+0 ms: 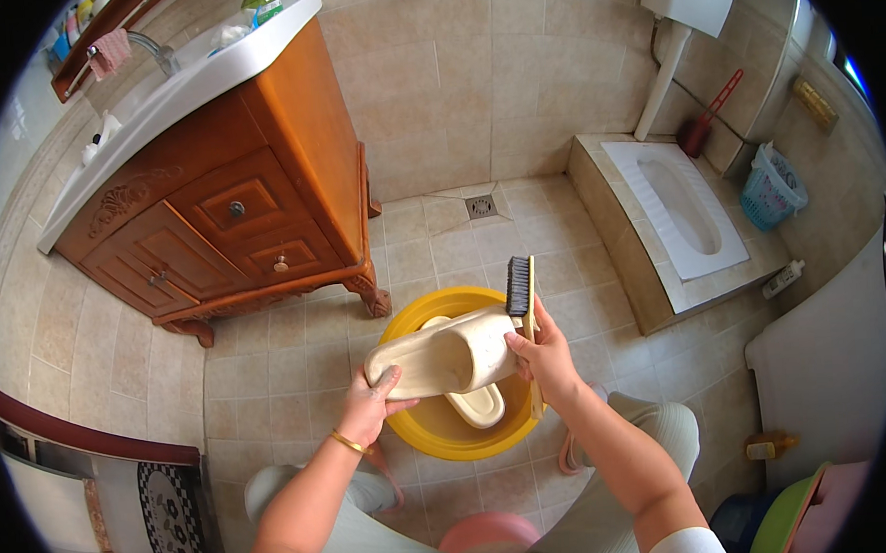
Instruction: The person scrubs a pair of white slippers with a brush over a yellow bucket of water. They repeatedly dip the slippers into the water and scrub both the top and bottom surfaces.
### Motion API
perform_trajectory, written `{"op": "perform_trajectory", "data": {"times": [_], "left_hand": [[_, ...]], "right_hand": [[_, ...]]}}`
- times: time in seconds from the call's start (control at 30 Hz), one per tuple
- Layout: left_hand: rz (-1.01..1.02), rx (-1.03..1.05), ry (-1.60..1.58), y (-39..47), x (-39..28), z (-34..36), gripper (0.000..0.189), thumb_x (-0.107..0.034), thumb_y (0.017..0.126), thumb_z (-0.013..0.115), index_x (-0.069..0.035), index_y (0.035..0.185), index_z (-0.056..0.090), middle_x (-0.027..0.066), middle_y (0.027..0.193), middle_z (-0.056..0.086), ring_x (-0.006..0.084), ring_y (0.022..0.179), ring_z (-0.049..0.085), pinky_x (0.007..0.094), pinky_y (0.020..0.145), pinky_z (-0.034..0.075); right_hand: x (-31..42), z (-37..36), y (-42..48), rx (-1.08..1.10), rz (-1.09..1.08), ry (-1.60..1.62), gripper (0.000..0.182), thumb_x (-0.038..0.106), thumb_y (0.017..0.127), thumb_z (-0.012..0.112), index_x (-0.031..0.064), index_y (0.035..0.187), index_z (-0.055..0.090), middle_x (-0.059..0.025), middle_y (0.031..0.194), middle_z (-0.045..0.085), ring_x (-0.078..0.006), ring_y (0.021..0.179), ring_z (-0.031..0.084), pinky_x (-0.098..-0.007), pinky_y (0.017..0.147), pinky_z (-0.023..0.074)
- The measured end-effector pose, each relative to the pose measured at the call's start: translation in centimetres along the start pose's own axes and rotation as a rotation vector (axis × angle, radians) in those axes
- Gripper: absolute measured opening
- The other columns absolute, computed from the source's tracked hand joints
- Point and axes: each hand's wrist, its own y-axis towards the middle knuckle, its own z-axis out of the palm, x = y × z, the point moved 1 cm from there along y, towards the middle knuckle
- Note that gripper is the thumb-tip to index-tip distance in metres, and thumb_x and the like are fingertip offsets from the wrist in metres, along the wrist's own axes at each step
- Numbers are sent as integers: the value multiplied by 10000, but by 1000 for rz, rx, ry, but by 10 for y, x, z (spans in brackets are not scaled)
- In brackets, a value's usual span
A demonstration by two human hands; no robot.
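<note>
A cream slide slipper (425,360) is held sideways above a yellow plastic basin (467,449). My left hand (371,404) grips its heel end, thumb on the footbed. At the toe end, my right hand (546,354) pinches the strap side and also holds a scrubbing brush (520,287). The brush stands upright with dark bristles facing left, its pale handle running down past the palm. A second cream slipper (481,406) lies in the basin, partly hidden behind the held one.
A wooden vanity cabinet (259,211) with a white sink stands at left. At right are a raised squat toilet (680,204), a blue wastebasket (773,191) and a white bottle (783,280). A floor drain (481,207) lies ahead. Below me is a pink stool (490,531).
</note>
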Motion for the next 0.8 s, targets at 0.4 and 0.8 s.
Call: {"op": "perform_trajectory", "data": {"times": [0.4, 0.8], "left_hand": [[459, -11, 465, 13, 19, 38, 424, -167, 820, 742, 61, 1129, 562, 112, 1151, 589, 162, 1030, 571, 305, 927, 454], [-98, 468, -419, 23, -17, 69, 390, -231, 916, 621, -32, 1239, 527, 92, 1185, 597, 196, 1103, 569, 331, 953, 456]], "right_hand": [[2, 16, 6, -194, -206, -128, 822, -76, 862, 578, 198, 1516, 161, -44, 999, 610, -108, 857, 570, -264, 805, 477], [6, 46, 1, 225, -316, -207, 847, -57, 829, 651, 191, 1508, 210, -17, 1058, 605, -88, 946, 543, -260, 864, 447]]}}
